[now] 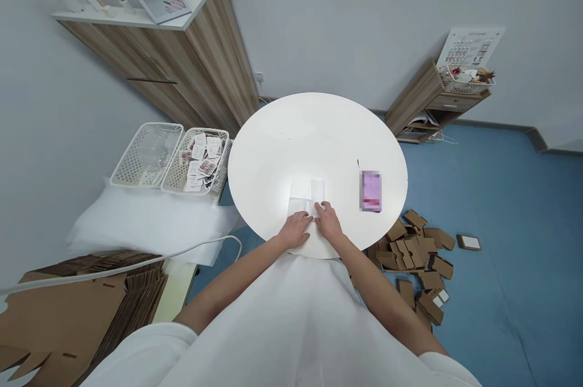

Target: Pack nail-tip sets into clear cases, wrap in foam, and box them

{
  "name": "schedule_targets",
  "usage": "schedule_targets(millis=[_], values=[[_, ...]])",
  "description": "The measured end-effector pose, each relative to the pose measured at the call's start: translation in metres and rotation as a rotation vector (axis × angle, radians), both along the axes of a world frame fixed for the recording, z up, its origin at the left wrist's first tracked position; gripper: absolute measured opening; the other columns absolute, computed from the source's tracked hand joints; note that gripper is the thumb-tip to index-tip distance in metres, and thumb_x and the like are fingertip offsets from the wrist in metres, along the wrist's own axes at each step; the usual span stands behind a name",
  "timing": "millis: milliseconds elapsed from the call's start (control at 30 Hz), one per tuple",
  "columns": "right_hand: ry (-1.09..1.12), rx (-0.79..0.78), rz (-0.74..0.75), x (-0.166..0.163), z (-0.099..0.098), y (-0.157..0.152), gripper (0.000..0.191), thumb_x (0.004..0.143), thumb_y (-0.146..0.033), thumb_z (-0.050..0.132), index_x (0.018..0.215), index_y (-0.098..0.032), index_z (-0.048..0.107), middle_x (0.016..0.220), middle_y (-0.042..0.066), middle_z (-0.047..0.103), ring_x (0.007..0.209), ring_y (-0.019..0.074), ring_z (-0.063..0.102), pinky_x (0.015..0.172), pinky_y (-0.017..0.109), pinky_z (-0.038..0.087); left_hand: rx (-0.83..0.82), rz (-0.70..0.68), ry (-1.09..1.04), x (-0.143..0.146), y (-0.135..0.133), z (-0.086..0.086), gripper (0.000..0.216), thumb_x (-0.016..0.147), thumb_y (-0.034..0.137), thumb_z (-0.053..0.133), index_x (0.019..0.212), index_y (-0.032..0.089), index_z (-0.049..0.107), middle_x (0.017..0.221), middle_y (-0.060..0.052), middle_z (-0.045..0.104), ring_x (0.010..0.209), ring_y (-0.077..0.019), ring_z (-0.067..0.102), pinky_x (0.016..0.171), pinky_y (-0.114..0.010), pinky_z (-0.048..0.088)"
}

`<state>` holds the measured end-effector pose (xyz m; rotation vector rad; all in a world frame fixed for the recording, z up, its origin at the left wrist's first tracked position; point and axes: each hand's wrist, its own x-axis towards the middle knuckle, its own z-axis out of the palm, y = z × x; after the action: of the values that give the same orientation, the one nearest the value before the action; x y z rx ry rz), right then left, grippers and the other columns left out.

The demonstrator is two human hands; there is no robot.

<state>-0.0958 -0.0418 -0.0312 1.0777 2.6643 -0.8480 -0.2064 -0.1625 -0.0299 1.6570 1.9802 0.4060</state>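
Note:
On the round white table, a thin, translucent white packing sheet lies folded near the front edge. My left hand is on its near edge, fingers bent over the material and thumb a little apart. From the other side my right hand pinches the sheet, its fingertips almost meeting those of my left hand. What lies inside the folds, if anything, I cannot make out. A purple packet or stack of cards, blurred out, rests to the right of my hands.
Left of the table stand two white baskets, one with printed cards, one with clear plastic. White foam sheeting and flattened cardboard lie below them. Small brown boxes are heaped on the floor at right. Wooden cabinets stand behind.

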Motion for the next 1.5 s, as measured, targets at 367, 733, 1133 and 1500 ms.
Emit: schedule_targets(millis=[367, 733, 1133, 1500], values=[[0.027, 0.014, 0.037, -0.013, -0.003, 0.003, 0.054, 0.079, -0.016, 0.047, 0.131, -0.022, 0.034, 0.129, 0.011, 0.034, 0.109, 0.0247, 0.042, 0.086, 0.033, 0.04, -0.112, 1.185, -0.517, -0.009, -0.012, -0.017, 0.078, 0.069, 0.05, 0.054, 0.13, 0.018, 0.017, 0.135, -0.019, 0.027, 0.123, -0.0303, 0.034, 0.091, -0.041, 0.038], [0.047, -0.009, 0.049, -0.011, -0.004, 0.006, 0.053, 0.078, -0.015, 0.047, 0.129, -0.023, 0.038, 0.13, 0.01, 0.033, 0.11, 0.0242, 0.043, 0.089, 0.033, 0.039, -0.032, 1.321, -0.624, -0.012, 0.009, -0.039, 0.077, 0.071, 0.042, 0.055, 0.129, 0.016, 0.012, 0.128, -0.021, 0.034, 0.115, -0.0277, 0.044, 0.082, -0.038, 0.043], [0.043, 0.009, 0.037, -0.01, -0.001, 0.003, 0.052, 0.078, -0.014, 0.045, 0.129, -0.023, 0.038, 0.131, 0.01, 0.034, 0.11, 0.0242, 0.043, 0.089, 0.033, 0.039, -0.055, 1.271, -0.653, -0.022, 0.004, -0.027, 0.058, 0.07, 0.038, 0.059, 0.118, 0.016, 0.034, 0.12, -0.017, 0.047, 0.104, -0.0231, 0.053, 0.08, -0.034, 0.045], [0.056, -0.016, 0.036, -0.007, -0.001, 0.0, 0.053, 0.076, -0.013, 0.046, 0.128, -0.022, 0.04, 0.131, 0.009, 0.035, 0.111, 0.0229, 0.043, 0.089, 0.032, 0.039, -0.098, 1.08, -0.621, -0.022, 0.002, -0.007, 0.014, 0.07, 0.029, 0.057, 0.077, 0.017, 0.056, 0.078, -0.004, 0.061, 0.07, -0.0156, 0.059, 0.061, -0.026, 0.045]])
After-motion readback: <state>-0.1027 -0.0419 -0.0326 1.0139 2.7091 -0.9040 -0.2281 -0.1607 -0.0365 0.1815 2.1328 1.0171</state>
